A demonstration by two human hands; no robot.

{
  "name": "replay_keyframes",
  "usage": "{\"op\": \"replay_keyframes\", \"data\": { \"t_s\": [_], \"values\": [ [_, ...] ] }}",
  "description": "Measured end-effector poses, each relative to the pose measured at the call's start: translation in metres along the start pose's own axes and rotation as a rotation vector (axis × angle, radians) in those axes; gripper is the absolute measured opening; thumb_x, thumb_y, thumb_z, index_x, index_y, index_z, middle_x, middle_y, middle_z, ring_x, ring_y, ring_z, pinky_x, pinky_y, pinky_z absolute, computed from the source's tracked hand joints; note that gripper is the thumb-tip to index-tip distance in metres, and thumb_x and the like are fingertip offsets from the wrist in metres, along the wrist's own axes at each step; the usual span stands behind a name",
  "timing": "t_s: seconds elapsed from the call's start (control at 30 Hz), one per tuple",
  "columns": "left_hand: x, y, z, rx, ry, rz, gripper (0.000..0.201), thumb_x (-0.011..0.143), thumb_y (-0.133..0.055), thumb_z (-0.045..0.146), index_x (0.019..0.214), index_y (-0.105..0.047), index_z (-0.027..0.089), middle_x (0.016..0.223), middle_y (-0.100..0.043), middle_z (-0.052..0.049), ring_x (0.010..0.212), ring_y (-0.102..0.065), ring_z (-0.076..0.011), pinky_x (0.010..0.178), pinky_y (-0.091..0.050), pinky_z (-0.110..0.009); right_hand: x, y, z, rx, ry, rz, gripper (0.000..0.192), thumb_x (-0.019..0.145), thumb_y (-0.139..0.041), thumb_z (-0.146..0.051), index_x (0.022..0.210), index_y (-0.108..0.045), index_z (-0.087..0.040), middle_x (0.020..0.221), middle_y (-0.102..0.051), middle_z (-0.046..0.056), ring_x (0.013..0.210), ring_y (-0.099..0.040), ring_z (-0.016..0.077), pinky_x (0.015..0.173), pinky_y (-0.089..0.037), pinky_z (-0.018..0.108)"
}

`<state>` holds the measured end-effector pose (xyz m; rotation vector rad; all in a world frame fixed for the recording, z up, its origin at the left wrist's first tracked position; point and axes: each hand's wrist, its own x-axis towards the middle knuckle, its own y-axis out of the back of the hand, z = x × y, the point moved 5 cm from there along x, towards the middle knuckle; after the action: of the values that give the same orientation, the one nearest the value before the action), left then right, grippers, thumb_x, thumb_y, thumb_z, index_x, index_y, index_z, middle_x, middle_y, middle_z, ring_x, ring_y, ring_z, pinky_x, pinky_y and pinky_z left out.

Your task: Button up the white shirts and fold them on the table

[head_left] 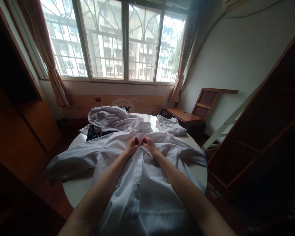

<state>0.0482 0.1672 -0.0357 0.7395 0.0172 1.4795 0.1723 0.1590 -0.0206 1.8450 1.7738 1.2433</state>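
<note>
A white button-up shirt (123,177) lies spread front side up, its collar toward the window and its sleeves out to both sides. Just below the collar, my left hand (132,145) pinches the left edge of the front placket. Close beside it, my right hand (148,144) grips the placket's right edge, fingers curled in. The two fists nearly meet, and whatever button sits between the fingertips is hidden. Lower on the placket, a small button (138,182) shows.
The shirt rests on a round white table (75,190). Behind it lie a heap of pale clothes (108,118), a dark striped cloth (94,133) and a folded white garment (170,125). A wooden bench (180,113) and a leaning ladder (221,131) stand at the right.
</note>
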Motion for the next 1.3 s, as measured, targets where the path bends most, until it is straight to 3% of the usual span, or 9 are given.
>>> {"op": "replay_keyframes", "data": {
  "t_s": [0.23,0.47,0.63,0.97,1.3],
  "values": [
    [0.001,-0.001,-0.003,-0.032,0.014,-0.005,0.016,0.057,-0.050,0.002,0.056,-0.045,0.017,0.051,-0.045,0.007,0.052,-0.043,-0.0080,0.054,-0.033,-0.020,-0.001,-0.001,0.003,-0.048,-0.011,0.040,0.022,0.069,-0.050,-0.004,0.070,-0.068,-0.017,0.081,-0.068,0.005,0.079,-0.060,0.0160,0.079,-0.043,0.025],
    [0.003,0.002,-0.011,-0.123,0.046,0.042,0.013,0.059,-0.056,0.009,0.059,-0.046,0.017,0.056,-0.048,0.006,0.055,-0.044,-0.0081,0.055,-0.035,-0.020,0.000,0.000,-0.002,-0.051,0.045,0.055,0.008,0.072,-0.060,-0.018,0.070,-0.067,-0.016,0.076,-0.067,0.005,0.071,-0.059,0.0157,0.071,-0.044,0.025],
    [0.006,0.000,-0.019,-0.203,0.076,0.060,0.016,0.059,-0.061,0.016,0.059,-0.045,0.017,0.056,-0.048,0.006,0.054,-0.044,-0.0078,0.055,-0.035,-0.020,0.000,0.001,-0.005,-0.037,0.118,0.091,0.006,0.072,-0.061,-0.015,0.069,-0.067,-0.015,0.076,-0.066,0.005,0.071,-0.059,0.0152,0.071,-0.044,0.025],
    [0.006,0.003,-0.019,-0.324,0.101,0.065,0.018,0.055,-0.062,0.015,0.058,-0.044,0.017,0.058,-0.051,0.005,0.055,-0.045,-0.0083,0.055,-0.036,-0.021,0.001,-0.001,-0.001,0.023,0.073,0.058,0.009,0.075,-0.060,-0.017,0.072,-0.068,-0.017,0.079,-0.070,0.007,0.075,-0.063,0.0180,0.072,-0.045,0.027],
    [0.004,0.004,-0.017,-0.433,0.124,0.075,0.020,0.056,-0.062,0.022,0.060,-0.043,0.018,0.059,-0.050,0.005,0.055,-0.046,-0.0083,0.055,-0.038,-0.021,0.000,0.001,-0.001,0.109,0.098,0.123,0.011,0.073,-0.057,-0.014,0.072,-0.068,-0.017,0.076,-0.070,0.005,0.071,-0.062,0.0173,0.071,-0.047,0.028]
  ]
}}
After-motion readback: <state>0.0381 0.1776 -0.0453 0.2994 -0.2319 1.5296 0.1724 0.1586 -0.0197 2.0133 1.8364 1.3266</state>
